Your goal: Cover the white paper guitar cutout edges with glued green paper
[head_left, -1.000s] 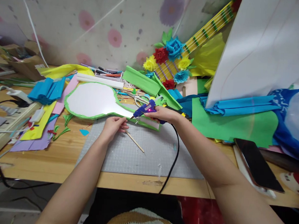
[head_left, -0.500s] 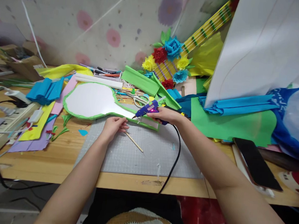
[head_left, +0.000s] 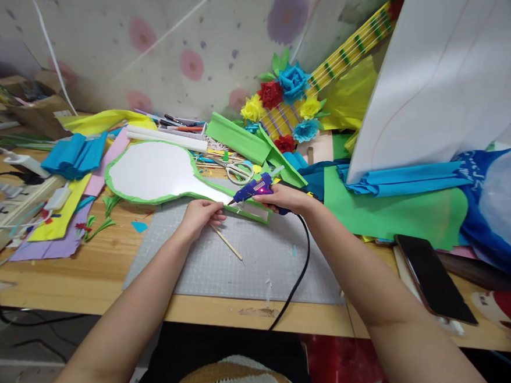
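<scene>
A blue glue gun (head_left: 252, 189) with a glowing light is gripped in my right hand (head_left: 281, 198). Its tip points down-left at the narrow neck of a white guitar-shaped board (head_left: 152, 169). Green crepe paper edging (head_left: 179, 196) runs around the board's rim. Closed in a pinch, my left hand (head_left: 202, 216) holds the near edge of that paper at the neck, just left of the glue tip. A thin wooden stick (head_left: 228, 243) lies on the grey cutting mat (head_left: 253, 279), its upper end close under my left fingers.
White-handled scissors (head_left: 239, 173) lie behind the neck. A yellow paper guitar with flowers (head_left: 287, 115) leans on the wall. A phone (head_left: 435, 280) rests at the right, a power strip (head_left: 12, 221) at the left. The glue gun's black cord (head_left: 303, 270) hangs over the front edge.
My left hand has slid slightly right along the board's edge, and the glue gun's tip has shifted slightly right with it. The view has also moved a little.
</scene>
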The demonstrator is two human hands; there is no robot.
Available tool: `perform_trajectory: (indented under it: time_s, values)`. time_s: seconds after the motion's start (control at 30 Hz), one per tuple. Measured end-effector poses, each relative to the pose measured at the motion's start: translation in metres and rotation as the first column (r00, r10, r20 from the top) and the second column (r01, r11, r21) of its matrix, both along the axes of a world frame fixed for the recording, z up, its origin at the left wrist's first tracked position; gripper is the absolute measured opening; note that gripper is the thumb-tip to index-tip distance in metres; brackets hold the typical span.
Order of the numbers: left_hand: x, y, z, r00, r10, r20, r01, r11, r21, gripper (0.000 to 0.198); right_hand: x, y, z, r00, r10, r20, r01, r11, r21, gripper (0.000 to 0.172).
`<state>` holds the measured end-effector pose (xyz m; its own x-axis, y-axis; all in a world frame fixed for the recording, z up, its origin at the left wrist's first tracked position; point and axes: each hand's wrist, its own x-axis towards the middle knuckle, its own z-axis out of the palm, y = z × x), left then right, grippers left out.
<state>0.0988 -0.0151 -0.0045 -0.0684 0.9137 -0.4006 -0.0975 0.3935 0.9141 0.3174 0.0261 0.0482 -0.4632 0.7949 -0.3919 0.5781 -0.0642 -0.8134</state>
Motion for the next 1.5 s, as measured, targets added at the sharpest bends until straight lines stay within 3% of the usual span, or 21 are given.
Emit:
perform_trajectory:
  time_s: [0.8, 1.5]
  values:
    - [0.003, 0.000, -0.001, 0.999, -0.002, -0.039, 0.002, 1.000, 0.018, 0.020, 0.031, -0.002, -0.003, 0.999, 0.003, 0.054, -0.002, 1.000, -0.028, 0.044]
    - [0.003, -0.001, 0.001, 0.998, 0.000, -0.066, 0.002, 1.000, 0.027, 0.016, 0.059, -0.020, 0.007, 0.985, -0.045, 0.166, 0.053, 0.998, -0.045, 0.049]
